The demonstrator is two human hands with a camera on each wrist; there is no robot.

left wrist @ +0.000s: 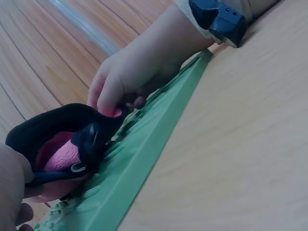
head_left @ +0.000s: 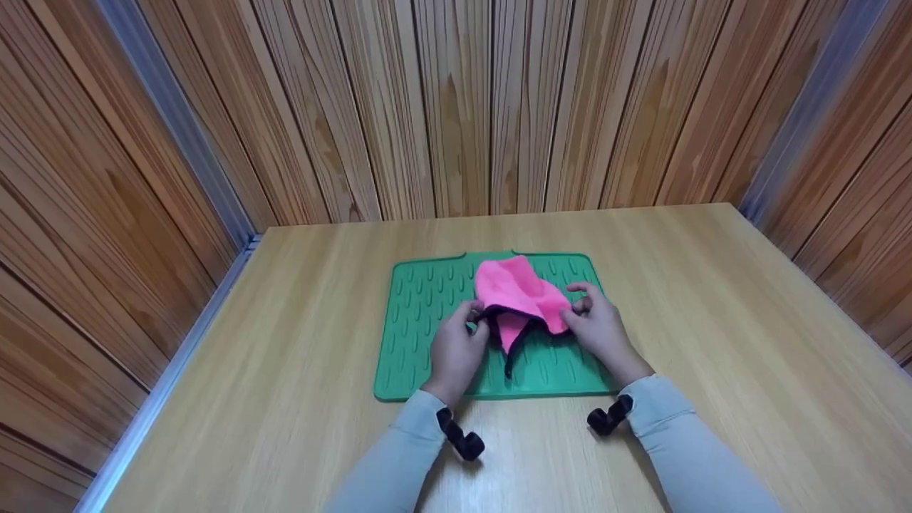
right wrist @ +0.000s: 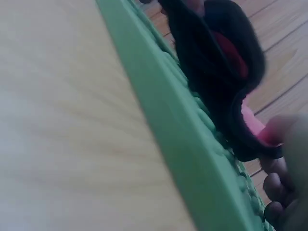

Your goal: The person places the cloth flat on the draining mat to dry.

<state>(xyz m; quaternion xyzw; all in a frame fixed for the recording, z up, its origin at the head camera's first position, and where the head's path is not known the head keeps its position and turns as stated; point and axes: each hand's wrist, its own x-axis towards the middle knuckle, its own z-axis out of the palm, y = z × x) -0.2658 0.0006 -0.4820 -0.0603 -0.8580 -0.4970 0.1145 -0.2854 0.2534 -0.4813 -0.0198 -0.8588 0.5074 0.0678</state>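
A bright pink soft cloth item [head_left: 513, 288] with black edging lies bunched over the green mat. Its edge is raised, and the left wrist view shows its hollow opening, rimmed in black, with a small ring-like piece [left wrist: 78, 167] beside it. One pointed, black-edged strip [head_left: 509, 338] hangs toward the near side. My left hand [head_left: 456, 350] pinches the black rim at its left corner. On the opposite side, my right hand [head_left: 600, 329] pinches the rim between thumb and finger, other fingers loosely bent. The exact kind of garment cannot be told.
Beneath the cloth is a green rectangular mat [head_left: 417, 356] with raised oblong bumps, lying on a light wooden table [head_left: 299, 342]. Wood-panelled walls [head_left: 456, 107] stand behind and at both sides. A black band with a small camera [head_left: 463, 438] is on each wrist.
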